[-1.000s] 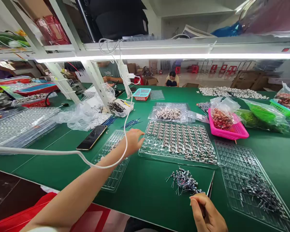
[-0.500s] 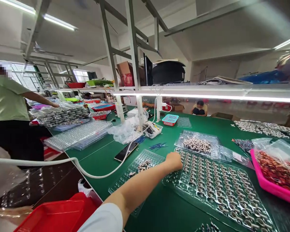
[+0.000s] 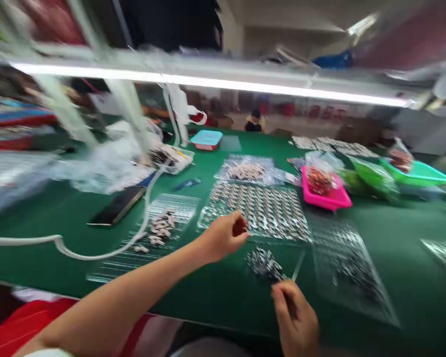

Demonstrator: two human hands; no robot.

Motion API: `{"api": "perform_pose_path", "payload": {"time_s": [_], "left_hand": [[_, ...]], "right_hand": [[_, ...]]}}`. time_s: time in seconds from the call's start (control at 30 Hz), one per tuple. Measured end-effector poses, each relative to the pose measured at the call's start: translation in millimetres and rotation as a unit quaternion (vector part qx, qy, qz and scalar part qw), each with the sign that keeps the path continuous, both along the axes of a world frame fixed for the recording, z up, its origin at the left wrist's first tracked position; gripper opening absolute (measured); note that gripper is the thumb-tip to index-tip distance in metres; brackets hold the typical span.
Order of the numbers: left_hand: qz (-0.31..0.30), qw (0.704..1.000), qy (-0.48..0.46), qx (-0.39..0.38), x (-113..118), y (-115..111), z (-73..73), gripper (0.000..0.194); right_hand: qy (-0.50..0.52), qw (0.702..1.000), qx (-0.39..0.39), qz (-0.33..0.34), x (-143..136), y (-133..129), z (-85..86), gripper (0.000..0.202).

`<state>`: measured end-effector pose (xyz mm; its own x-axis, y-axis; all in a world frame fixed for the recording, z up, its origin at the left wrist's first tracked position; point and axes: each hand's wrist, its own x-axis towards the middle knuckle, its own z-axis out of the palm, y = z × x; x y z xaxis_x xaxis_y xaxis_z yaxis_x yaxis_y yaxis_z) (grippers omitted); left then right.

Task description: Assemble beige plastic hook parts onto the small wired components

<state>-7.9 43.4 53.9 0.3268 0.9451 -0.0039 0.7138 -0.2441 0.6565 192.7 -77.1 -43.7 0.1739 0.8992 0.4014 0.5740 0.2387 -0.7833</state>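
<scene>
My left hand (image 3: 225, 239) is over the near left edge of a clear plastic tray (image 3: 202, 218) filled with rows of small pale ring-shaped parts (image 3: 260, 201). Its thumb and fingers curl into a pinch; anything between the tips is too small to tell. Lower right, my right hand (image 3: 296, 317) has its thumb and forefinger pressed together beside a loose pile of small dark shiny parts (image 3: 264, 263). A thin pale strip (image 3: 298, 266) rises near those fingers, but blur hides whether they hold it.
Another tray (image 3: 186, 204) with loose pale pieces lies left, crossed by a white cable (image 3: 85, 256). A phone (image 3: 117, 206) is beyond it. At the right are a pink basket (image 3: 327, 202) and a clear tray (image 3: 379, 292) of dark parts. A person (image 3: 255, 121) sits far back.
The view has swung right and down. My left hand, earlier a fist at the tray's far left corner, is now at its near edge. My right hand has come into view.
</scene>
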Motion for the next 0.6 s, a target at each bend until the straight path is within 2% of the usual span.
{"api": "perform_pose_path", "payload": {"time_s": [0.03, 0.1, 0.2, 0.37, 0.6], "left_hand": [[-0.029, 0.999, -0.040, -0.019, 3.3, -9.1, -3.2, 0.022], [-0.079, 0.987, -0.124, -0.063, 7.5, -21.4, -11.1, 0.034], [-0.112, 0.974, -0.165, -0.111, 12.3, -29.4, -25.5, 0.034], [-0.123, 0.947, -0.220, -0.200, 14.8, -30.0, -46.0, 0.032], [-0.085, 0.894, -0.316, -0.305, 13.3, -29.0, -49.7, 0.022]], "right_hand": [[0.015, 1.000, 0.007, 0.022, 6.1, -2.8, 1.6, 0.025], [0.018, 0.999, 0.029, 0.023, 16.4, -4.7, 7.2, 0.011], [-0.018, 0.999, 0.036, 0.013, 28.0, -2.4, 16.7, 0.006], [-0.132, 0.991, 0.002, 0.036, 38.2, 4.9, 21.7, 0.011], [-0.280, 0.959, -0.031, 0.021, 38.3, 17.4, 16.9, 0.014]]}}
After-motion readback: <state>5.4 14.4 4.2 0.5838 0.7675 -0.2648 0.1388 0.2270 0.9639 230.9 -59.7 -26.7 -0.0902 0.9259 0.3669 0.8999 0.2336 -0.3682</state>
